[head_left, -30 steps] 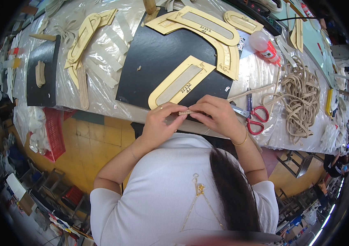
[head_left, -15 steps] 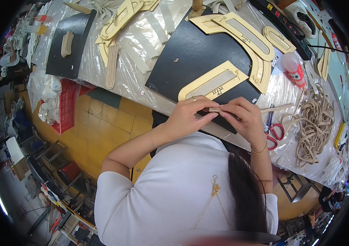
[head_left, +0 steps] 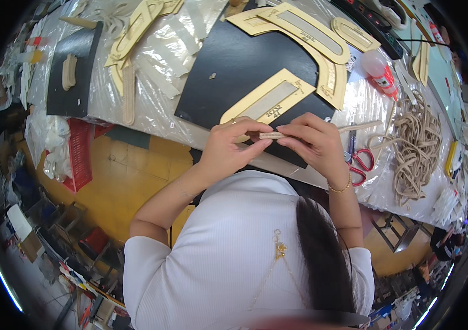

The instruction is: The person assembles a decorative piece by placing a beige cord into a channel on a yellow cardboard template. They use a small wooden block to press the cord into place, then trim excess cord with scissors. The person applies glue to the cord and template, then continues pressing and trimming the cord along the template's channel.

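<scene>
My left hand (head_left: 228, 144) and my right hand (head_left: 316, 140) meet over the near edge of the table. Between their fingertips they pinch a short beige braided strip (head_left: 269, 135), the left hand at one end, the right at the other. Just beyond lies a cream card template (head_left: 300, 91) with a grey oblong middle, on a black board (head_left: 217, 91). To the right of my right hand are red-handled scissors (head_left: 362, 160) and a tangled heap of beige braided cord (head_left: 418, 148).
More cream templates (head_left: 330, 69) overlap at the board's far right, beside a red-and-white bottle (head_left: 379, 74). At left, a braided strip (head_left: 128, 96) lies on the plastic-covered table, and a smaller black board (head_left: 82, 91) bears a beige bundle (head_left: 69, 71). A red crate (head_left: 80, 157) stands below.
The view has shifted, so the table things appear farther left and higher. Both hands still pinch the strip, and more of it shows between the fingertips.
</scene>
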`<state>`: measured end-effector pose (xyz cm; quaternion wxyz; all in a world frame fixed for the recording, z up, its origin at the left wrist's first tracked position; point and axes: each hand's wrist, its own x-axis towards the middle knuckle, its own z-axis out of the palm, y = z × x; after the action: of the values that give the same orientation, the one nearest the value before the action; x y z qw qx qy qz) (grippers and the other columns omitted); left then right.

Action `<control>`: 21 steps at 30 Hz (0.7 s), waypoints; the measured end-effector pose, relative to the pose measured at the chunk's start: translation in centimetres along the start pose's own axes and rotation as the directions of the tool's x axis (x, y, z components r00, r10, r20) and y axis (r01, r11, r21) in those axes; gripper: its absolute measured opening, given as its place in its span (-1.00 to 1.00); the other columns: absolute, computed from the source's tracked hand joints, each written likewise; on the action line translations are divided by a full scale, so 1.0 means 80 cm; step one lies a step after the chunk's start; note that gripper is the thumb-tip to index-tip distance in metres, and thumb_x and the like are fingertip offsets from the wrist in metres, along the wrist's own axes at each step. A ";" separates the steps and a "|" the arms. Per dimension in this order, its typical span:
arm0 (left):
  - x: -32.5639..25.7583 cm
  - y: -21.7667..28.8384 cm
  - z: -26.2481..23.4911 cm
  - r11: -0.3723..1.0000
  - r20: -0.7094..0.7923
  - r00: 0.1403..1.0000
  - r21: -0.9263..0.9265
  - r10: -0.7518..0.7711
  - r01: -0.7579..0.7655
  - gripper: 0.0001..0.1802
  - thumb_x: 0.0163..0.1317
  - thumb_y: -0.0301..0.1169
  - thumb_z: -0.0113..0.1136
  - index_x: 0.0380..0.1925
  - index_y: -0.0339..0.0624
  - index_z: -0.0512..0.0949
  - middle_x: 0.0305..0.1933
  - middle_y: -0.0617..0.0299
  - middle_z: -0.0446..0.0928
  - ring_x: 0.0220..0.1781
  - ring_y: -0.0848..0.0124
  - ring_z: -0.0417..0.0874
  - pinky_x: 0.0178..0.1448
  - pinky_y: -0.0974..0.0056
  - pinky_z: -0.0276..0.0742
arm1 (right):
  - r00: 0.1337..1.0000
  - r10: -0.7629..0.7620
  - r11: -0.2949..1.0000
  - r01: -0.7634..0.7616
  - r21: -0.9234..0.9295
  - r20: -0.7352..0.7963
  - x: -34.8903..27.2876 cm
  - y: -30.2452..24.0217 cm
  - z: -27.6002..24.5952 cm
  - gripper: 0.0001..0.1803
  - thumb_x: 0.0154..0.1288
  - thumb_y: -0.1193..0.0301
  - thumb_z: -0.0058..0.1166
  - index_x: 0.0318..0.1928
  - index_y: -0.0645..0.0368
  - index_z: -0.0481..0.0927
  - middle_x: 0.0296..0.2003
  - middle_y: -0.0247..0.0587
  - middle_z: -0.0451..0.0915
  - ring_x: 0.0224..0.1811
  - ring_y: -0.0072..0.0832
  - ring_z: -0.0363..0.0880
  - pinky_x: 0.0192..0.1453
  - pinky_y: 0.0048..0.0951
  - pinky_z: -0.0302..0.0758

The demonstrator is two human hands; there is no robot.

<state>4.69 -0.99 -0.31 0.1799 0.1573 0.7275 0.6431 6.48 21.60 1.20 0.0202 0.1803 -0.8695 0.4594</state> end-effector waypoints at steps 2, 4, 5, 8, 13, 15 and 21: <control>-0.001 0.001 -0.001 1.000 0.003 1.000 0.019 0.006 -0.006 -0.77 0.19 -0.59 0.41 -0.14 -0.33 0.69 -0.20 0.15 0.70 -0.20 0.48 0.68 -0.05 0.38 0.57 | 1.000 0.015 1.000 -0.015 -0.001 -0.004 0.001 -0.001 0.001 -0.79 0.12 0.38 0.44 -0.21 0.13 0.77 -0.39 -0.29 0.62 -0.48 -0.41 0.62 -0.41 -0.42 0.52; -0.002 0.001 -0.001 1.000 -0.006 1.000 0.020 0.001 -0.001 -0.80 0.20 -0.56 0.41 -0.16 -0.31 0.70 -0.24 0.17 0.71 -0.24 0.49 0.69 -0.07 0.39 0.58 | 1.000 0.013 1.000 -0.013 -0.011 -0.002 0.002 -0.002 0.002 -0.79 0.12 0.39 0.44 -0.22 0.12 0.77 -0.39 -0.29 0.62 -0.49 -0.41 0.61 -0.42 -0.42 0.52; -0.002 0.001 -0.001 1.000 -0.011 1.000 0.024 0.009 -0.008 -0.80 0.19 -0.56 0.41 -0.16 -0.30 0.70 -0.24 0.17 0.71 -0.24 0.49 0.69 -0.08 0.39 0.58 | 1.000 0.013 1.000 -0.013 -0.016 -0.003 0.002 -0.003 0.003 -0.79 0.12 0.39 0.44 -0.22 0.12 0.78 -0.39 -0.29 0.62 -0.49 -0.41 0.61 -0.42 -0.42 0.52; -0.002 0.002 -0.002 1.000 -0.019 1.000 0.017 0.021 -0.020 -0.80 0.19 -0.56 0.42 -0.16 -0.30 0.71 -0.24 0.16 0.71 -0.25 0.49 0.69 -0.08 0.39 0.58 | 1.000 0.025 1.000 -0.025 0.002 -0.003 0.003 -0.003 0.004 -0.79 0.12 0.40 0.45 -0.22 0.13 0.78 -0.40 -0.29 0.62 -0.50 -0.42 0.61 -0.43 -0.42 0.51; -0.001 0.003 -0.003 0.999 -0.017 0.999 0.024 0.035 -0.035 -0.80 0.18 -0.57 0.42 -0.17 -0.30 0.71 -0.25 0.16 0.71 -0.25 0.48 0.69 -0.09 0.39 0.58 | 1.000 0.017 1.000 -0.017 0.003 -0.009 0.002 -0.001 0.005 -0.79 0.11 0.41 0.45 -0.22 0.13 0.78 -0.41 -0.29 0.62 -0.51 -0.43 0.60 -0.44 -0.43 0.50; 0.000 0.004 -0.003 0.998 -0.020 0.999 0.046 0.050 -0.049 -0.81 0.17 -0.58 0.41 -0.18 -0.30 0.72 -0.26 0.15 0.71 -0.26 0.47 0.70 -0.10 0.38 0.58 | 1.000 0.015 1.000 -0.015 0.003 -0.009 0.002 -0.001 0.006 -0.80 0.11 0.41 0.45 -0.22 0.13 0.78 -0.42 -0.29 0.62 -0.52 -0.44 0.59 -0.45 -0.43 0.50; 0.000 0.006 -0.004 0.993 -0.018 0.997 0.094 0.076 -0.074 -0.79 0.15 -0.59 0.42 -0.18 -0.29 0.73 -0.26 0.14 0.72 -0.26 0.44 0.72 -0.11 0.37 0.59 | 1.000 0.004 1.000 -0.004 0.004 -0.006 0.003 0.000 0.007 -0.80 0.11 0.41 0.45 -0.23 0.14 0.78 -0.42 -0.29 0.62 -0.53 -0.44 0.59 -0.45 -0.42 0.50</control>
<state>4.53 -1.22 0.23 0.1401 0.1856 0.7521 0.6166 6.35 21.04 0.91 0.0216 0.1772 -0.8687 0.4619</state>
